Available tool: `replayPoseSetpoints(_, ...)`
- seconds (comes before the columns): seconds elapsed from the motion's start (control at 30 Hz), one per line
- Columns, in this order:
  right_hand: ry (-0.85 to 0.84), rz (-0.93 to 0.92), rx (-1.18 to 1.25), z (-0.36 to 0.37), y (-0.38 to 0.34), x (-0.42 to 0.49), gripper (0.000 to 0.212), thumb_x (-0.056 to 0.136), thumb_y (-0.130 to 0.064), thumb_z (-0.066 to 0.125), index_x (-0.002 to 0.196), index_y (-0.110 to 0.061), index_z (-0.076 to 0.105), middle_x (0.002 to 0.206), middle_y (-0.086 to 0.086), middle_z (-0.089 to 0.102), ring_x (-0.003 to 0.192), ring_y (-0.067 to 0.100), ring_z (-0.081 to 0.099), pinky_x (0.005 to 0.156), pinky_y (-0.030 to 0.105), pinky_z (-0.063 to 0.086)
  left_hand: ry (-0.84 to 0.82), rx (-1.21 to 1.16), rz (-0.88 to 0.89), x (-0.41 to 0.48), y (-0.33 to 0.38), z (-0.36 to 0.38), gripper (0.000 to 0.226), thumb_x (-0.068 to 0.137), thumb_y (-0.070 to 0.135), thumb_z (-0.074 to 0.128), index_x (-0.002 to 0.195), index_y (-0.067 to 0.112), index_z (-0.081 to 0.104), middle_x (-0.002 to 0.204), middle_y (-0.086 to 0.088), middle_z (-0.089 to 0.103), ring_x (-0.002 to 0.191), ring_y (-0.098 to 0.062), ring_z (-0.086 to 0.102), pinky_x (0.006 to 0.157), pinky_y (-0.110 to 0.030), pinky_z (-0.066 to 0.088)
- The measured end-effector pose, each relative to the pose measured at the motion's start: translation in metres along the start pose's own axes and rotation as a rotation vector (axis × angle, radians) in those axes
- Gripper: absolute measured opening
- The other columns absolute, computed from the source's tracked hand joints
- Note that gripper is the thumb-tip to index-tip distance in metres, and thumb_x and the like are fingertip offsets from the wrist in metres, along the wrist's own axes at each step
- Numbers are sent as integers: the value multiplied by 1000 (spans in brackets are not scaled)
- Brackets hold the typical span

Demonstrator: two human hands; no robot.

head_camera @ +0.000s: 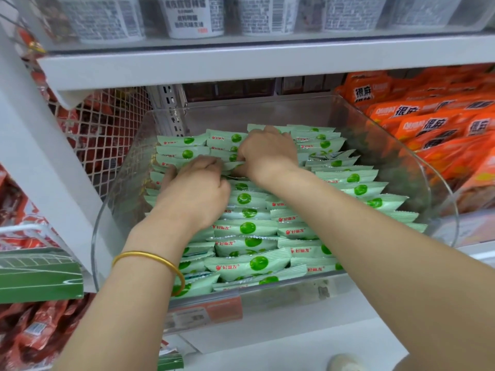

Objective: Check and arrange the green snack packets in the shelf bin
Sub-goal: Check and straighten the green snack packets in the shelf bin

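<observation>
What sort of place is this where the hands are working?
Most likely a shop, perhaps a supermarket or convenience store. A clear plastic bin on a white shelf holds rows of identical green snack packets, a price tag sits at its front, and orange packets lie beside it.

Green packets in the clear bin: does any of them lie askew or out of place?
The green packets mostly lie in neat rows. One packet beside the right hand seems tilted, its face turned away.
</observation>
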State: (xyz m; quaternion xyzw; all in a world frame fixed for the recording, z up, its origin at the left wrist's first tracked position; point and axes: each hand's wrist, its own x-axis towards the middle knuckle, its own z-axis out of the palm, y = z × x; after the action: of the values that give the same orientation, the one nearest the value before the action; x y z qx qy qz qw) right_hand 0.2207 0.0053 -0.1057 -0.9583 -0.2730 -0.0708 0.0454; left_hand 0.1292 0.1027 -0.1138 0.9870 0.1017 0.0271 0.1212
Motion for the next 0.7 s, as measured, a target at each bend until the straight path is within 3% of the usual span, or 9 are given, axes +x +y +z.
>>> replayPoseSetpoints(0.07,-9,-29,-7,1,-4,0,26,90,-36,59,112,-23,64,121,1,54,121,24,38,90,35,32,45,-25,-13,0,-1,-1,49,96,24,33,144,16,35,156,2,22,144,-16,15,119,-38,8)
replayPoseSetpoints(0.2,-80,-15,138,-15,9,-4,33,89,-49,56,97,-21,71,108,1,57,107,20,45,85,28,38,73,-93,33,-2,2,-3,53,96,21,35,147,16,28,159,0,14,145,-16,10,119,-38,9)
replayPoseSetpoints(0.27,7,60,335,-25,19,-5,27,90,-39,58,96,-18,73,104,2,67,100,20,58,87,32,49,41,-76,41,-4,3,-2,53,98,25,33,149,20,22,159,3,10,146,-13,7,119,-37,5)
replayPoseSetpoints(0.33,90,111,375,-28,24,-2,21,90,-26,58,96,-15,74,103,4,70,96,23,63,85,35,53,28,-62,36,-5,4,-2,51,99,27,31,149,21,21,159,5,9,146,-13,7,118,-37,5)
replayPoseSetpoints(0.6,69,118,140,1,11,12,24,89,-30,61,109,-19,67,117,2,53,120,23,40,85,33,43,-22,-22,33,-5,4,-1,49,101,32,25,149,22,24,159,6,10,145,-13,8,117,-37,2)
replayPoseSetpoints(0.7,46,199,339,4,14,14,10,83,-29,68,89,-22,70,114,-2,59,116,22,48,91,35,46,-28,-19,30,-5,3,0,49,101,33,24,149,22,23,159,5,8,146,-12,6,117,-37,1)
